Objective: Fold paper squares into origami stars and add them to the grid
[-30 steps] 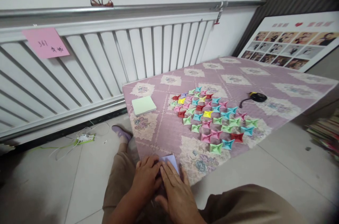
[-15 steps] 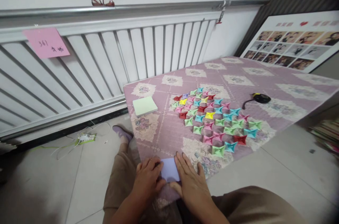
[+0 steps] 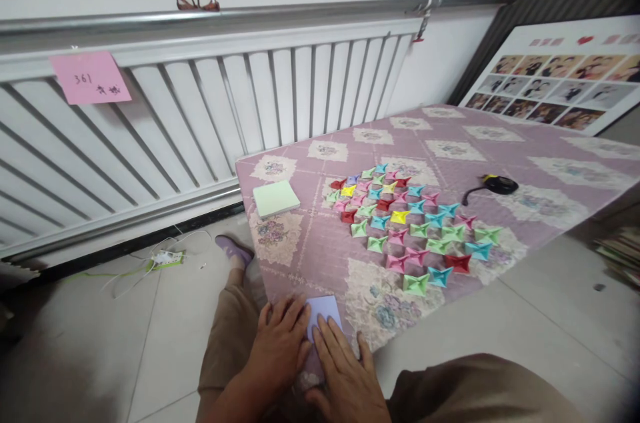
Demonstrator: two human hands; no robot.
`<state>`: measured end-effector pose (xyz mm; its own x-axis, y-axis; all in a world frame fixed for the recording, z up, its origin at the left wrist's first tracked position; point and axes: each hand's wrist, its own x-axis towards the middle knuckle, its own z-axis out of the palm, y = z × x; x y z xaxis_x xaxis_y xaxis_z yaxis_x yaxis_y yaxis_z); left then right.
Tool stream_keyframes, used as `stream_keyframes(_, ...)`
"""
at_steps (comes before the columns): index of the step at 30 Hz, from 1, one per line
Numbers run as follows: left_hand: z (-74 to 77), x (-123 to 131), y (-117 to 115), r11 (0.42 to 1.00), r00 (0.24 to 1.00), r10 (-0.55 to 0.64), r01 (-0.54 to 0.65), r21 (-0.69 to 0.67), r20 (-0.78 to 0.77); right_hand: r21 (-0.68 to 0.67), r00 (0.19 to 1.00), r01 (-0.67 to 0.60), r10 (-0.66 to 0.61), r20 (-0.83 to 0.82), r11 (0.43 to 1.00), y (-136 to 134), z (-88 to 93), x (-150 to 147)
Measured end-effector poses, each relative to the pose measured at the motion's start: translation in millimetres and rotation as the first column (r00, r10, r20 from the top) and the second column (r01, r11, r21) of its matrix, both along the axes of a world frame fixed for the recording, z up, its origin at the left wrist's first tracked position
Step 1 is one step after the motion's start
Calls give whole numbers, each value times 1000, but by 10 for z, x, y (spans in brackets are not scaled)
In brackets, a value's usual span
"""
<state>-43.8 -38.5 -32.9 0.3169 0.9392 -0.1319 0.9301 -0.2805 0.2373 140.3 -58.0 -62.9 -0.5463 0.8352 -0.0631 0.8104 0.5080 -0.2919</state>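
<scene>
A lavender sheet of paper (image 3: pixel 324 308) lies flat on the table corner close to me, its lower part hidden under my fingers. My left hand (image 3: pixel 285 339) rests along the paper's left edge, fingers stretched out. Across the lower middle of the sheet lies my right hand (image 3: pixel 345 363), palm down, with its fingers extended and the thumb apart. Beyond my hands, several folded paper pieces (image 3: pixel 400 217) in green, pink, blue, red and yellow stand in rows. A stack of pale green paper (image 3: pixel 276 199) sits at the table's left edge.
The floral tablecloth (image 3: pixel 310 243) covers the table. A black object with a strap (image 3: pixel 500 184) lies on the right. Behind stands a white radiator (image 3: pixel 280 93) with a pink note (image 3: pixel 91 78). Glasses (image 3: pixel 198 1) rest on the pipe. A power strip (image 3: pixel 166 259) is on the floor.
My right hand has slid from the paper's right edge down and left onto its lower middle, uncovering the upper right corner. My left hand stays at the left edge.
</scene>
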Motion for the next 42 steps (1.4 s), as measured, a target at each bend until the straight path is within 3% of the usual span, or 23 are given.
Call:
stream_keyframes(7, -107, -78, -19, 996, 995, -90, 90, 7, -54, 152, 1000, -6, 1, 30, 988, -17, -105, 247)
stream_keyframes(12, -153, -60, -136, 946, 953, -300, 302, 121, -36, 198, 1000, 5, -10, 28, 980, -24, -109, 199)
stream_keyframes(14, -156, -85, -156, 933, 942, -332, 334, 131, -35, 223, 1000, 4, -11, 26, 975, -27, -103, 186)
stream_keyframes(18, -89, -135, -101, 955, 959, -276, 281, 99, -58, 256, 999, 16, -25, 35, 967, -41, -95, 181)
stream_keyframes(23, 43, -113, -24, 982, 980, -188, 186, -46, -58, 232, 998, 28, -39, 43, 972, -41, -86, 160)
stream_keyframes(32, 137, -109, -37, 979, 984, -176, 178, -99, 33, 168, 993, 103, -112, 45, 980, -131, -74, 324)
stream_keyframes(38, 139, -32, -90, 984, 992, -115, 120, -129, 43, 112, 974, 218, -210, -80, 969, -44, 123, 384)
stream_keyframes(42, 11, 185, -203, 989, 1000, 13, -11, -148, 14, 115, 930, 340, -316, -189, 933, 198, 299, 281)
